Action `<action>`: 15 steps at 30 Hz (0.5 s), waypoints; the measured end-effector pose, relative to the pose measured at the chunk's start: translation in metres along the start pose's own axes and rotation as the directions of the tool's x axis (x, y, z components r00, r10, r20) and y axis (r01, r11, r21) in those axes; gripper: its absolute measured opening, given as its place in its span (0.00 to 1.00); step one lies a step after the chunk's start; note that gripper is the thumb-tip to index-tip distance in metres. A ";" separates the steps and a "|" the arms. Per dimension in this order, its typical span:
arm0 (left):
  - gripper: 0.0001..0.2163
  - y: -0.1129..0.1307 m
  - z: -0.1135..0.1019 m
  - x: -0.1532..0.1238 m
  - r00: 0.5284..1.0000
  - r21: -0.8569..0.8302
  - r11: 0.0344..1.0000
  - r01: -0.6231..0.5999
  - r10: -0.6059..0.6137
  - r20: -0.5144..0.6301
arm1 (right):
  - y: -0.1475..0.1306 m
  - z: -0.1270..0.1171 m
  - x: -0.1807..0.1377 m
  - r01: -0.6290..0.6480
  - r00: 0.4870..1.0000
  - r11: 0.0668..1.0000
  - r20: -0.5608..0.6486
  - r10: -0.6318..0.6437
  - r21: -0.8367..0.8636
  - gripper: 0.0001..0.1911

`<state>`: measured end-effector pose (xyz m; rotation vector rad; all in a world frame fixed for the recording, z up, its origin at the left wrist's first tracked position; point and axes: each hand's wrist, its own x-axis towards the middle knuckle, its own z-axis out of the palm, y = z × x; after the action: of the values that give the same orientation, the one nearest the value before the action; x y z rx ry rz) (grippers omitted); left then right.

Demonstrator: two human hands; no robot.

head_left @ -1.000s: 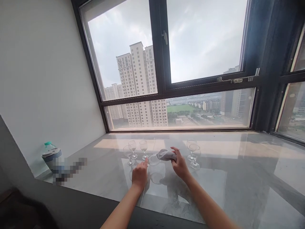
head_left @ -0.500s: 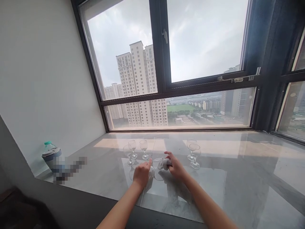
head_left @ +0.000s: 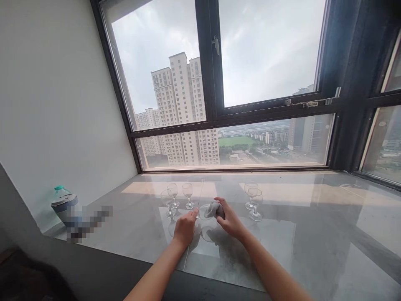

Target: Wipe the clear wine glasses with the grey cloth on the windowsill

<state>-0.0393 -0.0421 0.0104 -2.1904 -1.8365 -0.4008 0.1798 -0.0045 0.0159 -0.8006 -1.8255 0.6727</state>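
A big window shows tall buildings and a cloudy sky. Under it is a wide, shiny stone ledge [head_left: 313, 234].

The person reaches both bare arms forward over the ledge, and the hands meet in the middle. The left hand [head_left: 184, 228] is curled, with its first finger sticking out, and it holds a wine glass [head_left: 205, 212] by the near end. The right hand [head_left: 231, 219] has its fingers closed around a grey cloth [head_left: 216, 207], which it presses against the glass.

The glass sits between the two hands, just above the ledge. It is tipped over, not standing up. Its long way seems to run from the left hand toward the cloth. It is see-through, so I cannot tell exactly where its foot is.

Three glasses [head_left: 173, 195] stand on the ledge to the left. Two glasses [head_left: 255, 204] stand to the right. A bottle with a green cap [head_left: 62, 200] stands far off by the left wall.
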 end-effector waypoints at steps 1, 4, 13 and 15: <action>0.25 0.000 0.000 0.000 1.000 -0.002 1.000 0.006 -0.006 0.001 | -0.003 -0.001 0.000 -0.012 1.000 0.999 0.008 0.012 0.038 0.29; 0.25 0.001 -0.001 0.000 1.000 -0.004 1.000 0.000 0.000 0.016 | -0.006 -0.001 0.001 -0.068 0.997 0.989 -0.016 0.071 0.130 0.22; 0.22 0.000 -0.001 0.002 1.000 -0.030 0.999 -0.027 0.027 0.002 | 0.012 0.004 0.004 -0.151 0.972 0.988 -0.180 0.150 0.004 0.31; 0.21 0.001 -0.002 0.002 0.999 -0.033 0.999 -0.042 0.042 0.010 | 0.014 0.003 0.004 -0.224 0.960 0.973 -0.184 0.210 -0.057 0.33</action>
<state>-0.0380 -0.0413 0.0128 -2.2526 -1.7987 -0.4135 0.1795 0.0068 0.0065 -1.0896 -1.6242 0.6504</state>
